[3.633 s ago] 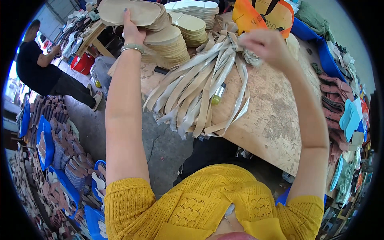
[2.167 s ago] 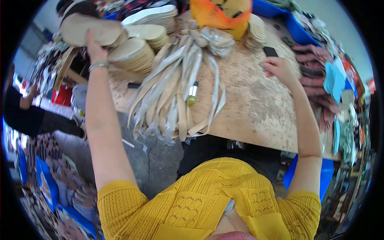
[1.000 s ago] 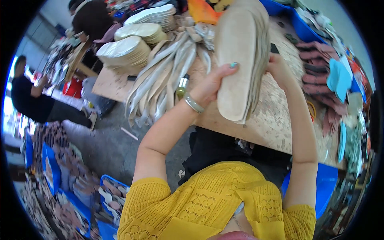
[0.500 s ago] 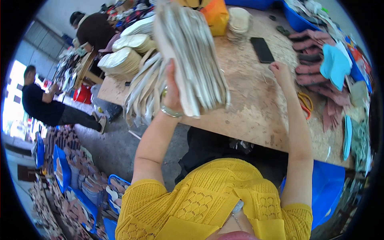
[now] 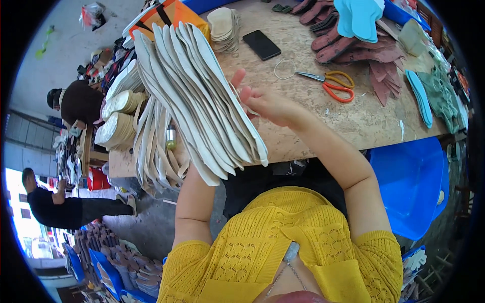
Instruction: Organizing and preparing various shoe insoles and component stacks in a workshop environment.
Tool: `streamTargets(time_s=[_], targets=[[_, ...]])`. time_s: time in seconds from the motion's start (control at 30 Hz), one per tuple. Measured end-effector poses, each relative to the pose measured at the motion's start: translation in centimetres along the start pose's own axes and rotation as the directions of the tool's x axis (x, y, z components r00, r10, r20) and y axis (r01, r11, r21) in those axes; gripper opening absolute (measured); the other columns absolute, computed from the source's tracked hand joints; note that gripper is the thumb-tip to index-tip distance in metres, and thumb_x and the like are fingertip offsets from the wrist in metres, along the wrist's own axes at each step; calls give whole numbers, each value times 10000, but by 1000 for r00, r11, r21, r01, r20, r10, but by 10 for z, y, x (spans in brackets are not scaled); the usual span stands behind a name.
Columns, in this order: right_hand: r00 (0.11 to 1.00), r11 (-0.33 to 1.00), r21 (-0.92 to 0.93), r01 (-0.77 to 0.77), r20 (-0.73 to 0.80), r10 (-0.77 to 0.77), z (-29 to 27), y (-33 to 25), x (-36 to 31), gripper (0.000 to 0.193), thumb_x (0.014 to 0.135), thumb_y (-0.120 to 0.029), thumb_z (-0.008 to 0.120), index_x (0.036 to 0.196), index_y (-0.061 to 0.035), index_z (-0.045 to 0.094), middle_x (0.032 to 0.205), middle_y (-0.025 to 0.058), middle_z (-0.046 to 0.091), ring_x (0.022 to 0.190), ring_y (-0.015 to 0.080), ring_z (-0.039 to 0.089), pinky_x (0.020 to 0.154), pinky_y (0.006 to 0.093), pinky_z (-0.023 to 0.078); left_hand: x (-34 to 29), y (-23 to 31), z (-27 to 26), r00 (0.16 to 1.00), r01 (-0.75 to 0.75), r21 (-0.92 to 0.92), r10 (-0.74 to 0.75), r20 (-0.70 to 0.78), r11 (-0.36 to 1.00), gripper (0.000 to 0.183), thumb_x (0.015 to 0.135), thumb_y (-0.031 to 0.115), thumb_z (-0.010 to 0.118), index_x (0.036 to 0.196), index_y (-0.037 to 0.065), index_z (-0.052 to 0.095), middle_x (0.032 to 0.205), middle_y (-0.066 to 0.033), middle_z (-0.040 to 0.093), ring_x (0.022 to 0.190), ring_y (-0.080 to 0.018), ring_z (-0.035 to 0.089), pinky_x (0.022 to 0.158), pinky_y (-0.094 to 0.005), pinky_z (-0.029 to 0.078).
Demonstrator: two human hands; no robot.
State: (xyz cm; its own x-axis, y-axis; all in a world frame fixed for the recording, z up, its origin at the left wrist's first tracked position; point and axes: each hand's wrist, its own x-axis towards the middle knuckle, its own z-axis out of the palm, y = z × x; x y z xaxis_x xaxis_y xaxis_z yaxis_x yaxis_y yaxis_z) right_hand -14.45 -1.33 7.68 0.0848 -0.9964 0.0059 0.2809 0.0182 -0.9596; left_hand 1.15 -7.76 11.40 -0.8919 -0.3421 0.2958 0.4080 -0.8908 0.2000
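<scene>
A thick stack of cream-white insoles (image 5: 197,96) stands tilted over the table's near left part. My left hand (image 5: 238,77) grips it from behind; the stack covers most of that hand, and only fingertips show past its right edge. Against that edge my right hand (image 5: 271,105) is closed in a pinch on what looks like a thin pale band, partly hidden by the fingers. A similar loose loop (image 5: 285,69) lies on the table, beside scissors (image 5: 331,83) with orange and yellow handles. Beyond it is a black phone (image 5: 261,45).
More insole piles (image 5: 115,130) and hanging pale strips (image 5: 151,146) occupy the table's left end. Dark red cut pieces (image 5: 336,45) and light blue insoles (image 5: 357,20) lie at the right. A blue tub (image 5: 409,187) stands below the table edge. Two people are at the left.
My right hand has moved from the table near the phone to the stack's right edge. The stack has come lower and leans left. My view has turned rightward.
</scene>
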Motion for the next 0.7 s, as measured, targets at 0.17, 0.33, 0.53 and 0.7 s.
streamTargets(time_s=[0.17,0.33,0.53,0.7], targets=[[977,911,364,197,-152,-150,-31,8,-28,281,911,-293,597,1015,-33,611,741,-12,555,640,85,493,601,243,417,0,-6,-5,996,86,-114,-85,18,990,558,924,387,515,1323,5,434,1386,-164,412,1240,-319,434,1025,-490,392],[795,553,684,475,-64,-603,-48,-2,-75,673,903,-437,582,1398,-45,351,909,23,586,587,84,434,588,225,384,16,-19,-8,822,-308,625,531,-204,718,618,942,515,405,1385,84,386,1345,-99,490,1230,-251,470,1066,-417,352],[882,833,333,442,9,-472,21,8,-125,937,824,-547,622,1503,-280,34,1046,148,570,731,222,611,753,358,493,37,-30,-45,771,-296,803,625,-119,517,530,898,393,579,1278,36,485,1233,-70,556,1128,-198,527,987,-358,410],[805,706,406,580,-154,-573,30,-36,-127,824,845,-374,633,1484,-178,152,1148,183,571,903,286,646,824,435,488,39,-52,-55,844,-101,964,534,-47,245,434,811,122,705,1185,-25,541,1165,-81,576,1052,-178,542,944,-323,414]])
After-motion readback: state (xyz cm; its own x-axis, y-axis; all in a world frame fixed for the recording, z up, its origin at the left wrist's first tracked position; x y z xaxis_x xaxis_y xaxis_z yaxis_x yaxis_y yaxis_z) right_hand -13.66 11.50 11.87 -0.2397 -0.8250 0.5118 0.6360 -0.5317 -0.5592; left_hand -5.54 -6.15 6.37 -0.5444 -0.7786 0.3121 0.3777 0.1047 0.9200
